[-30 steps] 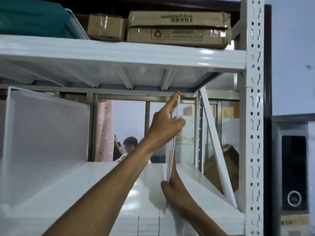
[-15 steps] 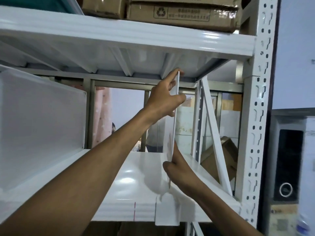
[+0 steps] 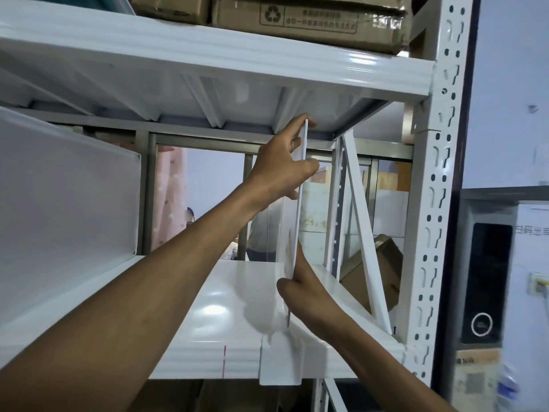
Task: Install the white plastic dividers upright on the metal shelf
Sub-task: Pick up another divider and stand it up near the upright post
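A thin white plastic divider (image 3: 299, 203) stands upright, edge-on to me, on the white metal shelf (image 3: 208, 331). Its top reaches the underside of the shelf above (image 3: 208, 60). My left hand (image 3: 282, 165) grips the divider's upper part, fingers wrapped around its edge. My right hand (image 3: 300, 289) pinches its lower part just above the shelf surface. The divider's white foot tab (image 3: 280, 361) hangs over the shelf's front lip. Another white divider (image 3: 65, 203) stands upright on the same shelf at the left.
A perforated white upright post (image 3: 436, 203) and a slanted brace (image 3: 365, 233) bound the shelf on the right. Cardboard boxes (image 3: 309, 22) sit on the upper shelf. A red mark (image 3: 224, 361) is on the shelf lip. People stand behind the rack. A dark device (image 3: 487, 281) is at right.
The view has moved closer and lower. The divider now stands more upright, its top against the upper shelf and its foot tab over the front lip. Both hands keep their grip.
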